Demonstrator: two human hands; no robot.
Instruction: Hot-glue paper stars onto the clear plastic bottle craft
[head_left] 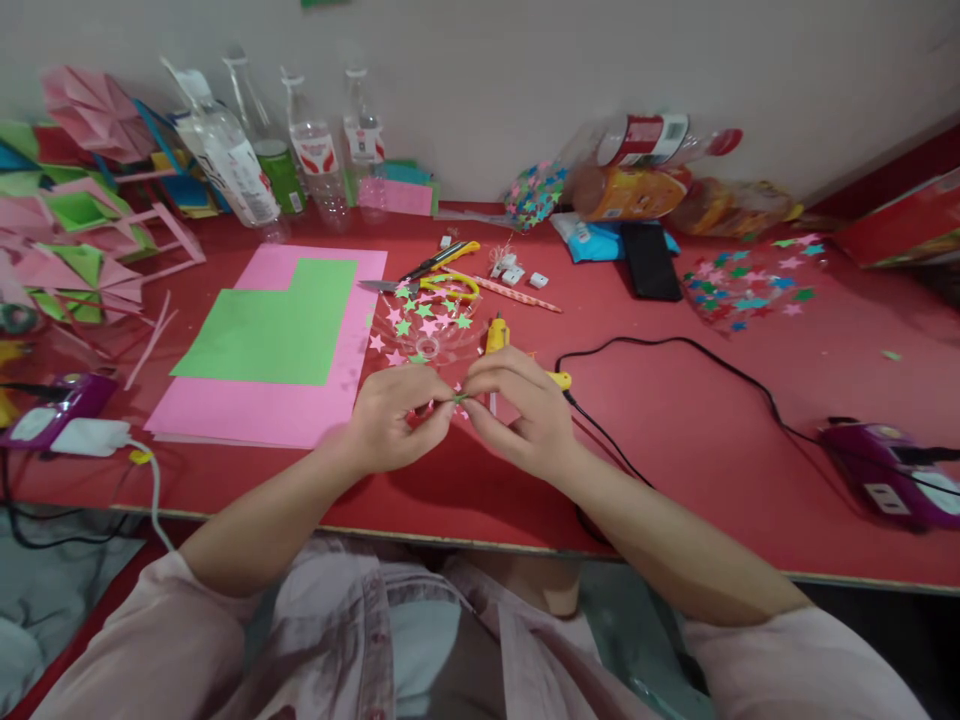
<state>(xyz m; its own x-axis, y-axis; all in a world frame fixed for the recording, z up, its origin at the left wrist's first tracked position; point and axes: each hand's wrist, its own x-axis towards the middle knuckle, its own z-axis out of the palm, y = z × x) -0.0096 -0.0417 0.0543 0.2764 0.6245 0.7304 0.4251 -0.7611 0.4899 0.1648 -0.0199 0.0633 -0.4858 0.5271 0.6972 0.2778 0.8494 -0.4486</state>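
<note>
My left hand (401,418) and my right hand (529,410) meet above the front of the red table (735,430). Both are closed in a fingertip pinch on one tiny green paper piece (459,399), whose exact shape is mostly hidden by the fingers. Just beyond them lies a clear plastic bottle part (427,347) dotted with pink and green paper stars. A yellow glue gun (496,336) rests behind my right hand, partly covered by it. Left of my hands, an L-shaped green sheet (262,335) lies on pink paper (232,412).
Scissors (454,290), a utility knife (442,260) and a striped pencil (517,295) lie farther back. Several bottles (315,160) line the wall. A black cord (697,342) runs right to a purple power strip (889,470). A phone (651,262) and a star-covered plastic piece (750,285) sit at right.
</note>
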